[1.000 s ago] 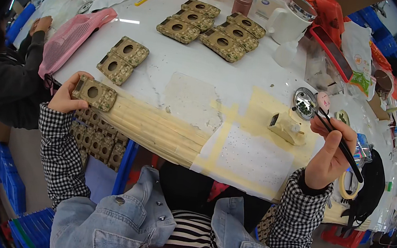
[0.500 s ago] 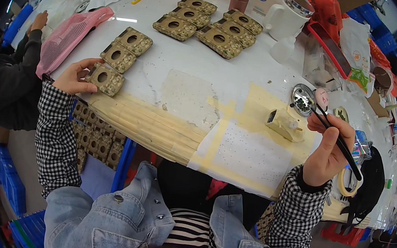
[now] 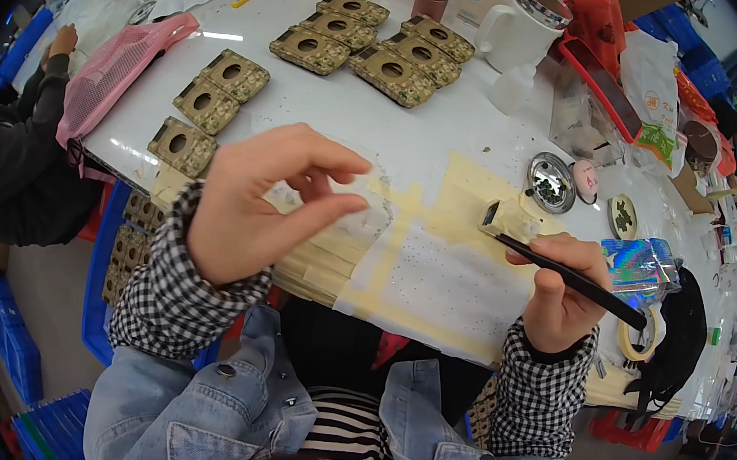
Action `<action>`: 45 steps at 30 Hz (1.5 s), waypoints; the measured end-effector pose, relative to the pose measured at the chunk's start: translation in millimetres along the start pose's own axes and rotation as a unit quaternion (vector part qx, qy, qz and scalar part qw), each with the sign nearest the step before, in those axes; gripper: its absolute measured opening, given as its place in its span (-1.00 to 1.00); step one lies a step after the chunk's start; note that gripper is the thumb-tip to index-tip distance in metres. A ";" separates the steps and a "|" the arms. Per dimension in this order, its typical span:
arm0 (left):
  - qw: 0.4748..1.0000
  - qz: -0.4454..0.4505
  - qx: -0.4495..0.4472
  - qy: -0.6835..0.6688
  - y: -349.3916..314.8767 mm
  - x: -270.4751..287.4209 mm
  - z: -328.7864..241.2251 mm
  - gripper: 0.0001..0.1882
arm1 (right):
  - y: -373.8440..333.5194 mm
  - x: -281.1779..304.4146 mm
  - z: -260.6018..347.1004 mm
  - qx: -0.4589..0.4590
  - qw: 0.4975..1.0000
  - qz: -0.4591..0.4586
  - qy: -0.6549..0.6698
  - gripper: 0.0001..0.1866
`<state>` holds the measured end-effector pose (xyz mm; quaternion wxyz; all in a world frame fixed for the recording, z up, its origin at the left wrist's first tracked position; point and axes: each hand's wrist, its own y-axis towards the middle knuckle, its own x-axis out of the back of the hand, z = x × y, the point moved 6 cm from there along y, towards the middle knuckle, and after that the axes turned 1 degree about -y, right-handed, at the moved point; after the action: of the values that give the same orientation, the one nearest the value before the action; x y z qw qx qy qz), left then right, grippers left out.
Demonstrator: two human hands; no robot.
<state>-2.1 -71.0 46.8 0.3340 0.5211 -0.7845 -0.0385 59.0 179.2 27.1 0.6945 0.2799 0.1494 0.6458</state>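
My left hand [image 3: 252,202] hovers over the near left part of the table, thumb and fingers apart with nothing between them. Black tweezers [image 3: 606,300] lie in the grip of my right hand [image 3: 562,290], their tip reaching left beside a small tape-wrapped beige block [image 3: 508,218]; whether they touch it I cannot tell. Just beyond sits a round metal dish [image 3: 551,184] of small dark green bits, next to a pink oval piece [image 3: 585,179]. Left of my left hand, a camouflage model tank hull [image 3: 182,145] with a round hole rests near the table edge.
Two more camouflage hulls [image 3: 218,92] lie beyond it, and several stand in rows [image 3: 394,60] at the back. A pink mesh bag [image 3: 121,71], white mug [image 3: 511,41], red-cased phone [image 3: 599,88] and tape roll [image 3: 635,345] surround the work area. Another person's sleeve [image 3: 35,134] is at left.
My left hand has let go of the near hull and moved right, over the table. My right hand has brought the tweezers from the metal dish toward me, beside the beige block.
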 end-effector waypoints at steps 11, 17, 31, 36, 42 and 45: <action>0.992 0.087 -0.071 -0.050 34.2 -72.7 -22.1 -0.78 | 1.3 4.2 -5.4 -0.113 0.993 -0.021 0.038 -0.86; 0.992 0.085 -0.084 -0.034 30.6 -76.9 -20.7 -0.89 | 1.7 2.2 -6.2 -0.114 0.993 -0.009 0.024 -0.85; 0.761 0.133 0.348 -0.531 5.5 -99.7 26.6 -0.77 | 5.0 17.2 -14.7 -0.115 0.984 -0.105 0.082 -0.71; 0.775 0.133 0.351 -0.509 2.1 -98.2 24.7 -0.80 | 4.6 17.9 -17.0 -0.114 0.986 -0.101 0.074 -0.71; 0.781 0.132 0.339 -0.508 -7.7 -91.6 27.4 -0.84 | 4.6 18.9 -19.0 -0.116 0.985 -0.107 0.066 -0.71; 0.784 0.120 0.341 -0.504 -17.0 -84.2 27.6 -0.86 | 4.8 18.6 -19.8 -0.119 0.985 -0.107 0.071 -0.72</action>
<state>15.5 -15.6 -22.2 -0.3072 0.4090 -0.8591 0.0149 46.2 201.4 16.9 0.7755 0.1312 0.1489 0.5994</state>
